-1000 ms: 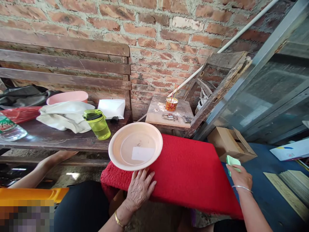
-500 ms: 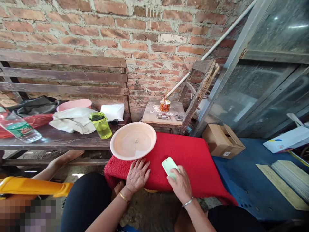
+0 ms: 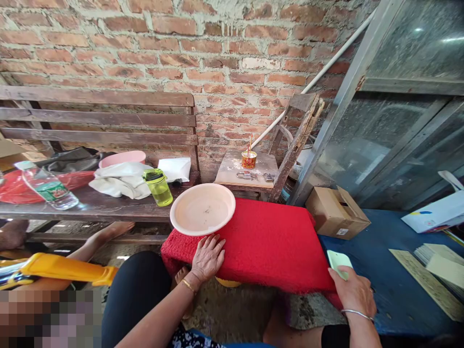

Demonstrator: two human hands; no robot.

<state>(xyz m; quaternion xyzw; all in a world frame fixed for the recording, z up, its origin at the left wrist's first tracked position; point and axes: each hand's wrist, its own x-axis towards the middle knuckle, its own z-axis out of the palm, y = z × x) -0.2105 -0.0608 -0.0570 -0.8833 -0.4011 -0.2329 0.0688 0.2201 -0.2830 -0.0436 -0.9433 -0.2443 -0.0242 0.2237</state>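
My left hand [image 3: 208, 257] lies flat with fingers spread on the front edge of a red fuzzy cloth [image 3: 268, 241] draped over a low table. Its fingertips reach just below the rim of a pale pink basin [image 3: 177, 212], which holds water with dark specks. My right hand [image 3: 353, 290] is closed around a pale green flat block with rounded corners [image 3: 339, 260], at the cloth's right edge beside the blue surface. The block's underside and its kind are hidden from me.
A wooden bench [image 3: 119, 205] carries a green water bottle [image 3: 158, 188], a clear bottle [image 3: 50, 186] and cloths. Behind, a chair [image 3: 224, 174] bears a tin with sticks [image 3: 249, 159] and padlocks. At right are a cardboard box [image 3: 335, 212] and pale boards [image 3: 424, 280]. Another person's leg [image 3: 97, 239] shows at left.
My right hand has moved right with the pale green block, from the middle of the red cloth to its right edge. My left hand stays flat on the cloth. The view has shifted slightly.
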